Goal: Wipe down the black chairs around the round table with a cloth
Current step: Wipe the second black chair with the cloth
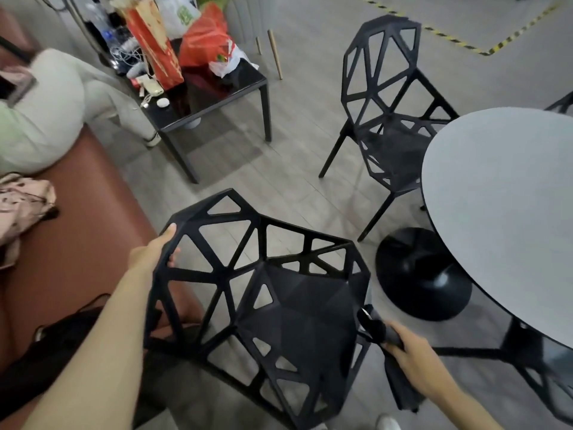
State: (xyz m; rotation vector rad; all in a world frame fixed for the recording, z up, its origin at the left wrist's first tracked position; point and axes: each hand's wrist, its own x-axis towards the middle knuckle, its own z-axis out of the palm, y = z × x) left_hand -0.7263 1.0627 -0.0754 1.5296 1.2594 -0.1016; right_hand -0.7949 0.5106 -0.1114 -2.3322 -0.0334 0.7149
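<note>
A black lattice chair [266,302] stands right below me, its back toward the brown bench. My left hand [155,251] grips the top left corner of its backrest, thumb over the frame. My right hand [409,349] holds a dark cloth [376,328] bunched at the seat's right edge, with more cloth hanging below the hand. A second black lattice chair [387,97] stands farther off, beside the round grey table [508,212]. Part of a third black chair [539,367] shows under the table at lower right.
A brown bench [86,231] runs along the left, with a seated person in pale clothes [46,113] and a black bag [52,352]. A black side table [210,97] holds red bags and clutter. The round table's black pedestal base [421,274] sits on the grey floor.
</note>
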